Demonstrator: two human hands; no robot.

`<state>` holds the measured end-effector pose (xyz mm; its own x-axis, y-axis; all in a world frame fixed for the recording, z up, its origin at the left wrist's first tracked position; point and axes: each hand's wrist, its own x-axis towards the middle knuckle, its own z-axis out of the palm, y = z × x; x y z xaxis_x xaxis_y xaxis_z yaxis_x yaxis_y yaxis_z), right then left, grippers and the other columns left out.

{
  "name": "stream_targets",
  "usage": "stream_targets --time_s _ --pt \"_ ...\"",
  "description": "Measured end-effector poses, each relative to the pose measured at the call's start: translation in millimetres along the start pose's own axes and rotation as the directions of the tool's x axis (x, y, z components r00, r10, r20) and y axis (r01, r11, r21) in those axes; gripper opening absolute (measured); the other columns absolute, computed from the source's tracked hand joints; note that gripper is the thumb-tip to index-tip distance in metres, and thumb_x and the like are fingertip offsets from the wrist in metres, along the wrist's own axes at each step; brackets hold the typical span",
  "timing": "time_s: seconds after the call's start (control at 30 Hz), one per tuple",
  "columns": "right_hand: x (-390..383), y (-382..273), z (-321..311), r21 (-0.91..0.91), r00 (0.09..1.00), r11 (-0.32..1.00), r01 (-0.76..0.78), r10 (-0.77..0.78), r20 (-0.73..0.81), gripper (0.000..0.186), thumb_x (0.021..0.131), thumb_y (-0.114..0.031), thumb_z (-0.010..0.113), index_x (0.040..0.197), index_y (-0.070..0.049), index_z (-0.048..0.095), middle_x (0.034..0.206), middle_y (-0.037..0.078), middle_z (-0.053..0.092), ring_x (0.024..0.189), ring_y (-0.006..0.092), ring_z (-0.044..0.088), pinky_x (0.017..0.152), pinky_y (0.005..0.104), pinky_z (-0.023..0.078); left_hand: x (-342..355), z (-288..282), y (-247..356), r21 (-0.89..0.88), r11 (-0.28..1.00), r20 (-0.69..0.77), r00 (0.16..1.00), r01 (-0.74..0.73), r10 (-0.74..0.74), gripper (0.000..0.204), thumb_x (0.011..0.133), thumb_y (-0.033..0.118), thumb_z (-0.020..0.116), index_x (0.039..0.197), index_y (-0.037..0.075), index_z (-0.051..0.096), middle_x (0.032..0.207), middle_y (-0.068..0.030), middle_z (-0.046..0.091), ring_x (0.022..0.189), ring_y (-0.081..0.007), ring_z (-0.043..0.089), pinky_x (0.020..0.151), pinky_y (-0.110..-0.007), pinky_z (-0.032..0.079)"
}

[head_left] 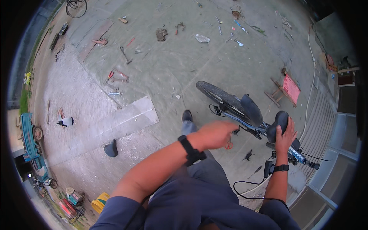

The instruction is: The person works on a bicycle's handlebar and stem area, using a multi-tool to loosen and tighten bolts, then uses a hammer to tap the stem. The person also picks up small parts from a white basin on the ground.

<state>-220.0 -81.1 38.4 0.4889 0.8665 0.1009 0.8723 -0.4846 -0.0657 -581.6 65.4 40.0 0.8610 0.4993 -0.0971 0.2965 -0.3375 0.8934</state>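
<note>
A blue bicycle (251, 126) with a fat black rear tyre (216, 92) and a black mudguard (251, 109) stands on my right. My right hand (285, 138) grips its black saddle (278, 124), thumb and fingers around the rear-side edge. My left hand (214, 135) is across my body beside the bicycle's crank area, its fingers curled closed. A small dark part shows at those fingertips; what they hold is hidden. Just below the left hand appears a red-handled tool (229, 145), probably scissors; I cannot tell whether it touches the hand.
A loose black saddle (111, 148) lies on the ground left of me. Several hand tools, including red-handled pliers (110, 75) and a wrench (115, 93), are scattered ahead. A small folding stool (285, 90) with a red seat stands beyond the bicycle. A teal cart (28, 134) is far left.
</note>
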Motion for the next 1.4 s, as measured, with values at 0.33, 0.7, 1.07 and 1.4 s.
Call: stream_targets --time_s 0.33,0.7,1.07,1.4 --pt "12.3 -19.5 7.2 -0.108 0.982 0.978 -0.181 0.173 -0.080 0.053 0.105 -0.034 0.054 0.151 -0.007 0.049 0.150 0.026 0.047 0.136 0.0435 0.047 0.112 0.0489 0.037 -94.7 -186.8 -212.4 0.160 0.854 -0.072 0.869 0.495 -0.490 0.039 0.094 0.024 0.061 0.127 0.003 0.065 0.124 -0.0219 0.069 0.112 -0.0398 0.066 0.097 -0.046 0.052" --pt "6.3 -7.3 12.9 -0.470 0.877 0.757 -0.453 0.473 -0.082 0.051 0.108 -0.028 0.050 0.149 0.001 0.049 0.138 0.032 0.057 0.123 0.0477 0.054 0.108 0.0501 0.041 -156.1 -341.1 -458.3 0.046 0.694 -0.142 0.692 0.718 -0.707 0.036 0.094 0.026 0.063 0.121 0.002 0.067 0.108 -0.0236 0.073 0.103 -0.0407 0.070 0.091 -0.046 0.055" --pt "69.4 -14.4 -10.1 -0.427 0.827 0.711 -0.558 0.517 -0.220 0.053 0.107 -0.040 0.047 0.148 -0.008 0.054 0.138 0.025 0.061 0.128 0.0419 0.056 0.107 0.0441 0.044 -173.3 -344.5 -592.1 0.047 0.626 0.030 0.626 0.778 -0.779 0.034 0.097 0.017 0.063 0.124 -0.003 0.065 0.107 -0.0193 0.074 0.100 -0.0281 0.073 0.088 -0.037 0.055" --pt "132.1 -4.3 -3.3 -0.423 0.839 0.732 -0.534 0.518 -0.164 0.051 0.105 -0.044 0.046 0.145 -0.014 0.058 0.129 0.024 0.064 0.119 0.0442 0.061 0.100 0.0483 0.048 -145.6 -305.0 -565.0 -0.055 0.635 0.072 0.638 0.770 -0.767 0.036 0.097 0.016 0.064 0.127 -0.004 0.064 0.111 -0.0177 0.074 0.104 -0.0253 0.072 0.091 -0.035 0.054"
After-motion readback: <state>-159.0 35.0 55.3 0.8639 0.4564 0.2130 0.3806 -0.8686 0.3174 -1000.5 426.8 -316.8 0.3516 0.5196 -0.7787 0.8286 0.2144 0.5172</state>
